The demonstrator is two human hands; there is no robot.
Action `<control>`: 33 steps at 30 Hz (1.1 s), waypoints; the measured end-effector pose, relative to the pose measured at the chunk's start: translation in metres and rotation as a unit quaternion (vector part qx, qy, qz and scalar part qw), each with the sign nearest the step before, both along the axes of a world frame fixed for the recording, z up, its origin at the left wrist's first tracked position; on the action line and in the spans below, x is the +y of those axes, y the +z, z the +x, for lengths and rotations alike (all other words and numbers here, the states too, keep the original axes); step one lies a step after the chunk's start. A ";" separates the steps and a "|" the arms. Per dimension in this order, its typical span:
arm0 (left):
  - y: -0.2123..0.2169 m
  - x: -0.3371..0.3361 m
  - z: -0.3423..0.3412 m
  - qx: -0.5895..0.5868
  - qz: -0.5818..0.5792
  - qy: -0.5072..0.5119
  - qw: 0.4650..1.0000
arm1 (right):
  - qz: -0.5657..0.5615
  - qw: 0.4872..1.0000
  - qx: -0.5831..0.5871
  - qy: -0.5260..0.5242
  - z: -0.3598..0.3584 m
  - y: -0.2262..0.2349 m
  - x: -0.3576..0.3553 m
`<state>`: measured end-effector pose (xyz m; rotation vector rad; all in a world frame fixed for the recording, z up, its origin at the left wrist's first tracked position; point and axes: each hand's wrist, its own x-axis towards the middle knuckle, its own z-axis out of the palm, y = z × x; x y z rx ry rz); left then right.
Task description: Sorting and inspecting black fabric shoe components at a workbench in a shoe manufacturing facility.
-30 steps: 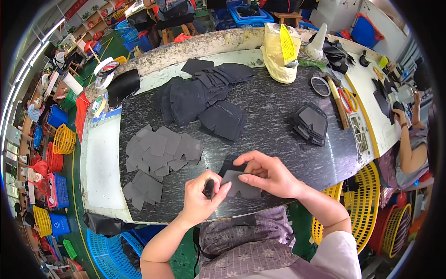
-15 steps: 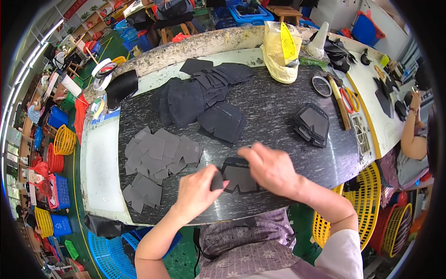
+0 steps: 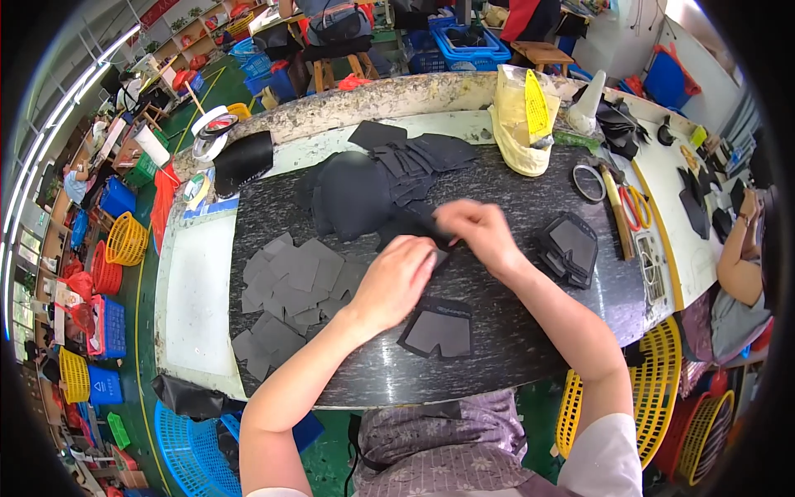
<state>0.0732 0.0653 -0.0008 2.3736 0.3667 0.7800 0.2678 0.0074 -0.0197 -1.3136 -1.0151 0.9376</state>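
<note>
My left hand (image 3: 396, 280) is closed, fingers bent round a small grey cut piece (image 3: 441, 260) that shows at its fingertips. My right hand (image 3: 480, 236), somewhat smeared by motion, pinches at the edge of a black cut piece (image 3: 407, 227); the exact grip is partly hidden. Both hands are close together over the table's middle. Below them lies a black piece with a notched grey piece (image 3: 439, 331) on top. The black pile (image 3: 352, 195) spreads beyond my hands. Left of my left hand is a heap of grey pieces (image 3: 290, 277).
A stack of paired pieces (image 3: 571, 244) lies at the right, near a tape roll (image 3: 589, 183), a hammer (image 3: 617, 211) and scissors (image 3: 636, 207). A cream bag (image 3: 517, 124) stands at the back. Yellow baskets (image 3: 658, 389) stand beside the table; another person's arm (image 3: 739, 257) is far right.
Both hands have moved away from me toward the black pile, uncovering the notched grey piece on its black backing. The black piece at the pile's near edge is now blurred under my fingers.
</note>
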 end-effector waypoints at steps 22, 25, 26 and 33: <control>0.018 -0.056 -0.057 -0.170 -0.409 -0.013 0.897 | 0.125 0.982 -0.139 0.016 -0.070 0.056 -0.108; 0.004 -0.063 -0.073 -0.067 -0.365 0.018 0.929 | 0.053 0.994 -0.094 0.000 -0.070 0.039 -0.114; 0.000 -0.062 -0.076 0.002 -0.377 0.050 0.925 | 0.010 0.995 -0.101 -0.003 -0.069 0.036 -0.115; 0.002 -0.064 -0.058 0.105 -0.257 0.093 0.956 | 0.077 0.929 -0.360 0.032 -0.057 0.006 -0.113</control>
